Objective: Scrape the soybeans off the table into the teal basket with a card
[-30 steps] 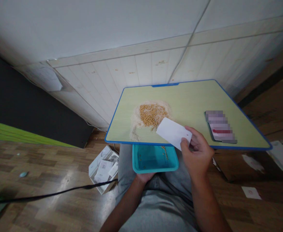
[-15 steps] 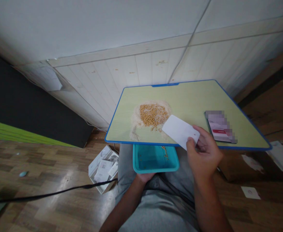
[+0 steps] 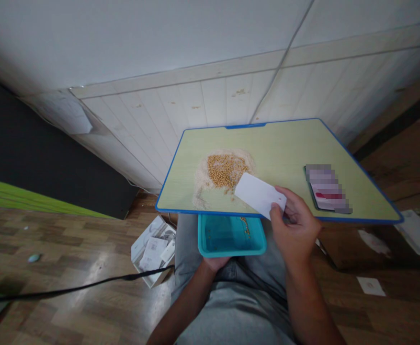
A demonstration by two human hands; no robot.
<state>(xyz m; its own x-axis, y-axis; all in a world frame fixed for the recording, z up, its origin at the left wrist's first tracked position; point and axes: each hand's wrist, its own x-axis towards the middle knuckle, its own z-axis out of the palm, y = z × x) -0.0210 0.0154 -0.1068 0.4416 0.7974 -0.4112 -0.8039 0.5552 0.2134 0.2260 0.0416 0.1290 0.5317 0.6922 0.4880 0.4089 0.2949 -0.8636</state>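
Note:
Between thumb and fingers, my right hand [image 3: 295, 223] holds a white card [image 3: 258, 194] over the near part of the table [image 3: 281, 143]. The card's far corner is beside a heap of yellow soybeans [image 3: 224, 171], which is ringed by pale rice-like grains [image 3: 201, 179]. Under the near table edge, on my lap, is a turquoise plastic tub [image 3: 231, 251] with a few soybeans [image 3: 245, 227] along its right side. My left hand [image 3: 217, 263] supports the tub from below at its front; most of its fingers are hidden under it.
A phone [image 3: 326, 189] lies on the right part of the table. On the floor at left stands an open white box [image 3: 152, 254] with papers and cables. A black strap [image 3: 123, 278] crosses in front of it. The wall [image 3: 210, 103] rises behind the table.
My right hand and the card have shifted a little to the left, towards the near side of the soybean heap. My left hand and the tub have barely moved.

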